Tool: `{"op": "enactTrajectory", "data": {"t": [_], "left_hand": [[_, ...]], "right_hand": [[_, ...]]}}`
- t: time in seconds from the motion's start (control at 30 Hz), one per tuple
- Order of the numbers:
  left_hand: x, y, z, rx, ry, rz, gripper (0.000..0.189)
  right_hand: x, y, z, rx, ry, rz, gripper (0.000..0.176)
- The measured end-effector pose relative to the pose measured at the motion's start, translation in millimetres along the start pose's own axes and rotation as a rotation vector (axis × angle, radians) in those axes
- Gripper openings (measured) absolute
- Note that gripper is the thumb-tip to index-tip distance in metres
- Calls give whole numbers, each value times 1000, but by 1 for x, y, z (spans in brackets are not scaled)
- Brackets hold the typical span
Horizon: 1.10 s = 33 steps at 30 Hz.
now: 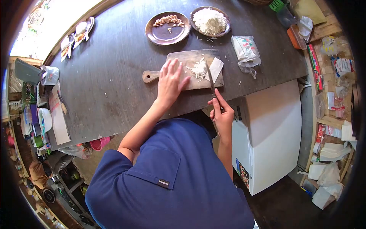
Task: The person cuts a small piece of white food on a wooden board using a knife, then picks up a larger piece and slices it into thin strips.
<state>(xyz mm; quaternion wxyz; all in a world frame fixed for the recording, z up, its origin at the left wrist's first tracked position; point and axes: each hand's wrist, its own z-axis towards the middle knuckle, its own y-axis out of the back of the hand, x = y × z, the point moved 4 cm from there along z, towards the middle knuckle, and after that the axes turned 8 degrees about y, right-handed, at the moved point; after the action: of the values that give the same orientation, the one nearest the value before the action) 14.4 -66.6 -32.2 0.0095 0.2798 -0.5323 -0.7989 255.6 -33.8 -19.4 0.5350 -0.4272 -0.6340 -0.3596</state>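
A wooden cutting board (pixel 187 58) lies near the table's front edge, its handle pointing left. My left hand (pixel 170 82) rests palm down on the board's left part, fingers spread, with nothing seen in it. To its right is a small heap of thin white strips (pixel 199 69). My right hand (pixel 222 112) is closed on the handle of a knife (pixel 211 78), whose blade reaches over the board between the strips and a flat white slab (pixel 216 68).
Behind the board stand a brown plate of tan chunks (pixel 167 36) and a plate heaped with white shreds (pixel 210 21). A plastic-wrapped packet (pixel 246 50) lies to the right. Below the table's right side is a white appliance (pixel 272 133). Wrapped items (pixel 81 32) lie at the back left.
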Motion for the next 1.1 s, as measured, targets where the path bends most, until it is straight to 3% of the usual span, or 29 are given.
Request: {"op": "enactTrajectory", "data": {"t": [0.1, 0.23, 0.3, 0.37, 0.43, 0.5, 0.57, 0.63, 0.7, 0.9, 0.97, 1.0, 1.1], "left_hand": [[-23, -24, -6, 118, -19, 97, 70], [-46, -23, 6, 126, -84, 20, 78], [-43, -25, 28, 97, -73, -138, 81], [-39, -28, 50, 119, -116, -147, 79], [-38, -38, 62, 306, -278, -67, 76], [-37, -35, 54, 265, -310, -64, 67], [-26, -36, 39, 296, -78, -266, 58], [-41, -29, 40, 233, -47, -315, 55], [-58, -25, 47, 13, -230, -195, 58], [-79, -53, 84, 131, -265, -44, 61], [-91, -57, 86, 198, -438, 28, 60], [-96, -58, 87, 281, -436, 64, 61], [-101, -67, 91, 251, -482, 159, 58]], "right_hand": [[3, 9, 3, -101, 32, -142, 41], [6, 15, -2, -8, 2, -225, 41], [2, 20, -1, -17, 202, -382, 40], [8, 21, 1, 1, 169, -363, 40], [7, 26, -1, 19, 135, -350, 40], [5, 30, 0, 85, 277, -415, 44], [2, 35, -1, 71, 239, -378, 43], [3, 44, -2, -88, 109, -189, 44], [-2, 54, -1, -112, 85, -182, 45], [4, 73, 2, -203, 10, -156, 43], [3, 78, 3, -214, 7, -171, 43], [1, 81, 2, -221, -2, -183, 43], [-2, 87, 0, -236, 1, -178, 43]]}}
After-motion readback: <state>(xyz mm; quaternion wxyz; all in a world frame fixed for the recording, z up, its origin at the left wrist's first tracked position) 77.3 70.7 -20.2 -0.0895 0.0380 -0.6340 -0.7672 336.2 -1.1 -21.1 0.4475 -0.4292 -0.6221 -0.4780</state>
